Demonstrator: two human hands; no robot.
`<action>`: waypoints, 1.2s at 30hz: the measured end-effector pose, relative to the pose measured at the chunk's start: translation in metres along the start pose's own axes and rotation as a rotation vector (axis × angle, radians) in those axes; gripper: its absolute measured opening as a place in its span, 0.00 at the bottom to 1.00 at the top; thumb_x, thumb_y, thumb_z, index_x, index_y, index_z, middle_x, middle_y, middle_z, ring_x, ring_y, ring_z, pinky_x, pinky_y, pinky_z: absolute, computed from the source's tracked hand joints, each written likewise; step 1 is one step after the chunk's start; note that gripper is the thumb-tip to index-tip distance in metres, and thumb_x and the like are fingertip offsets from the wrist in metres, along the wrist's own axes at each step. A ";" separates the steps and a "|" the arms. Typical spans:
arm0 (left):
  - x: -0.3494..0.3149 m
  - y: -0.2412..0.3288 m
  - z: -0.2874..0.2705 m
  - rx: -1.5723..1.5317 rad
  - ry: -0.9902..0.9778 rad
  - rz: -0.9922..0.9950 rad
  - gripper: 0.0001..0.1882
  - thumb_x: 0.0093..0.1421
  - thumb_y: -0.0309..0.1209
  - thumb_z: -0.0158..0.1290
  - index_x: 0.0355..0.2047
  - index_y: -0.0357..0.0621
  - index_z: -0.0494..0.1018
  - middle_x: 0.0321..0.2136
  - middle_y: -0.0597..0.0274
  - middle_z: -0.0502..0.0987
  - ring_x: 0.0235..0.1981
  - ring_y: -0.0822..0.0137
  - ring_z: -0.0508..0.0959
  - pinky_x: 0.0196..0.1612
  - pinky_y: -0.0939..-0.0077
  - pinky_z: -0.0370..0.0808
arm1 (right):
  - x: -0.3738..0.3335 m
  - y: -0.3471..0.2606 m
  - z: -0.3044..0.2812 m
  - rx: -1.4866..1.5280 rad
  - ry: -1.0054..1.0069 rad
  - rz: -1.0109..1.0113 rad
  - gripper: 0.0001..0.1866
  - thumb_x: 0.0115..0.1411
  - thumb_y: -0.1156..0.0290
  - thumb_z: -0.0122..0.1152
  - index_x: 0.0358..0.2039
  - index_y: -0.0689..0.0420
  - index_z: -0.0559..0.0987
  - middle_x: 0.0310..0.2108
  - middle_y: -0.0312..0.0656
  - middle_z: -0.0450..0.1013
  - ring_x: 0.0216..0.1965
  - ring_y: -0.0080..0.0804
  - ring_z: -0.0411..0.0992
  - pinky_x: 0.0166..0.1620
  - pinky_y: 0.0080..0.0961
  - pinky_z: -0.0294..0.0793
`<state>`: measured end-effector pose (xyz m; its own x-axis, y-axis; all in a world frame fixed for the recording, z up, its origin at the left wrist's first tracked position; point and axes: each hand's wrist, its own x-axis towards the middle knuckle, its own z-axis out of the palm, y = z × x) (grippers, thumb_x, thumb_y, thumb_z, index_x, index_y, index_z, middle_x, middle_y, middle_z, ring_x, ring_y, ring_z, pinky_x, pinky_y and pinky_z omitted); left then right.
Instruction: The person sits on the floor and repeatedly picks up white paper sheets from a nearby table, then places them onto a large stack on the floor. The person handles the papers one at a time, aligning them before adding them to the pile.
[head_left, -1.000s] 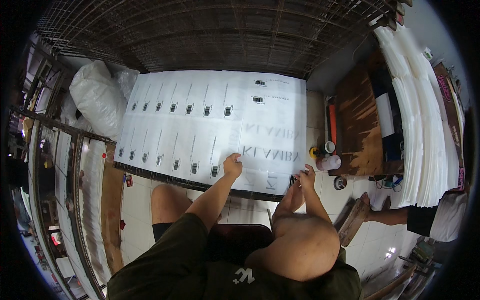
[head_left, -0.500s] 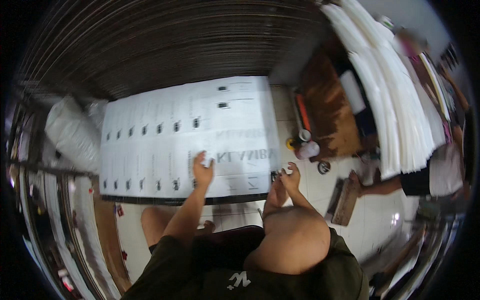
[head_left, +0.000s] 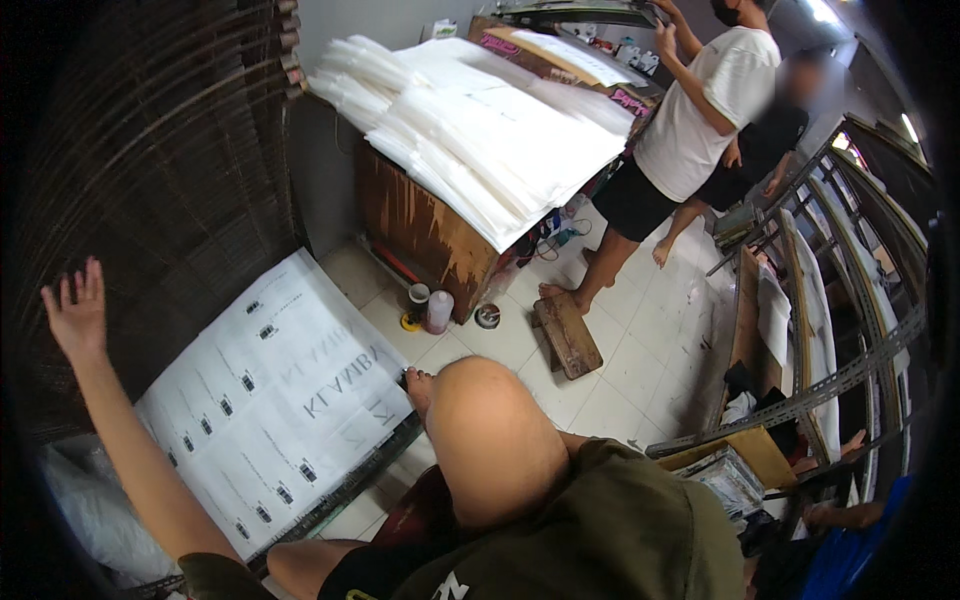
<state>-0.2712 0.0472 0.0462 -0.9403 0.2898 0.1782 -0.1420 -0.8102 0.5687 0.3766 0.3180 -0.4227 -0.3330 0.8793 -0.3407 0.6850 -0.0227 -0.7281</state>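
Note:
My left hand (head_left: 78,312) is raised at the far left with its fingers spread, touching nothing that I can make out, in front of a dark rack (head_left: 170,190) of many thin shelves. Below and right of it lies a large white printed sheet (head_left: 290,375) with dark lettering and rows of small marks. The sheet rests on a low, dark-edged tray (head_left: 345,497) beside my knees. My right hand is out of sight; only a bit of arm shows behind my raised knee.
A tall pile of white sheets (head_left: 480,120) covers a worn brown cabinet (head_left: 425,215). On the tiled floor stand a bottle (head_left: 438,312), a cup (head_left: 418,295) and a small wooden stool (head_left: 567,335). Two people (head_left: 700,110) stand behind. Metal racks (head_left: 810,290) line the right; plastic wrapping (head_left: 105,510) lies lower left.
My view has swung right, toward the cabinet and the people. My left hand has lifted off the sheet's area, out to the left; my right hand has gone from view.

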 end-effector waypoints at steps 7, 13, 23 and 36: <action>0.024 -0.014 -0.003 -0.356 0.022 -0.004 0.33 0.66 0.42 0.41 0.64 0.47 0.39 0.63 0.55 0.50 0.56 0.42 0.65 0.58 0.49 0.66 | -0.083 -0.020 -0.087 -0.176 0.102 -0.071 0.24 0.49 0.55 0.63 0.43 0.57 0.77 0.32 0.53 0.77 0.34 0.44 0.77 0.38 0.35 0.75; 0.042 -0.008 -0.057 -0.017 0.072 0.032 0.14 0.69 0.43 0.33 0.41 0.46 0.59 0.47 0.60 0.69 0.52 0.56 0.72 0.47 0.64 0.73 | -0.141 -0.032 -0.133 -0.277 0.159 0.017 0.27 0.45 0.53 0.66 0.41 0.58 0.78 0.32 0.52 0.78 0.35 0.42 0.77 0.40 0.34 0.75; -0.308 -0.112 -0.129 -0.257 0.812 -0.102 0.10 0.64 0.38 0.41 0.38 0.46 0.60 0.30 0.65 0.64 0.32 0.70 0.69 0.40 0.75 0.72 | -0.174 -0.004 -0.227 -0.552 -0.030 -0.092 0.22 0.51 0.63 0.62 0.44 0.61 0.75 0.35 0.47 0.77 0.34 0.32 0.75 0.38 0.29 0.75; -0.380 -0.204 -0.338 -0.108 1.048 -0.737 0.46 0.57 0.67 0.30 0.67 0.52 0.41 0.68 0.61 0.42 0.66 0.57 0.45 0.64 0.46 0.41 | -0.085 -0.124 -0.121 -0.493 -0.061 -0.146 0.19 0.53 0.66 0.62 0.44 0.61 0.75 0.34 0.46 0.76 0.34 0.31 0.75 0.39 0.28 0.74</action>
<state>0.0104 -0.0699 -0.4083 -0.4152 0.1879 -0.8901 -0.7079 -0.6813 0.1864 0.3984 0.3033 -0.2313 -0.4747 0.8270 -0.3011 0.8478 0.3378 -0.4088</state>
